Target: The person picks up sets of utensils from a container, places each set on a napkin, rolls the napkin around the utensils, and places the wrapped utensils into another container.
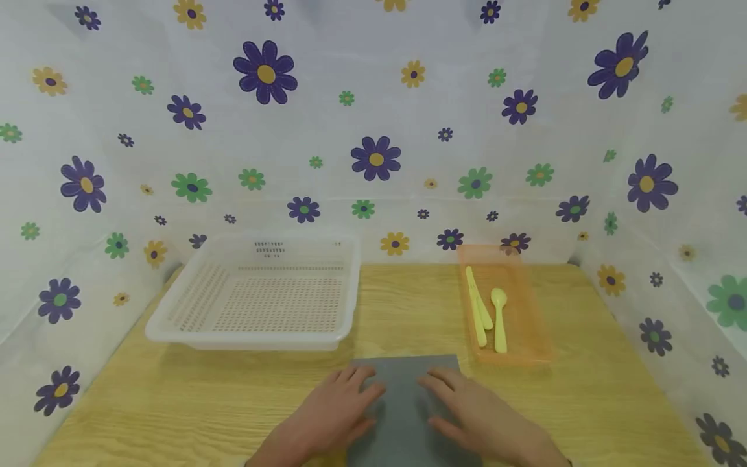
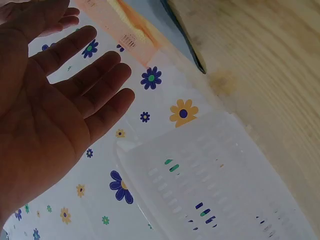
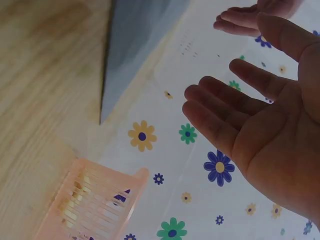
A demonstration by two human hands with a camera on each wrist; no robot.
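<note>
My left hand hovers over the left edge of a grey mat, fingers relaxed and holding nothing. Opposite it, my right hand hangs over the mat's right edge, equally bare, its fingers spread a little. Both wrist views show the palms with nothing in them. Beyond the left hand stands a white perforated basket. Past the right hand lies an orange slotted tray, which holds a yellow spoon and, left of it, slim yellow utensils that overlap each other.
A wooden table carries everything. White cloth printed with flowers hangs behind it and along both sides, close to the back of the basket and the tray. Between the basket and the tray runs a strip of bare wood.
</note>
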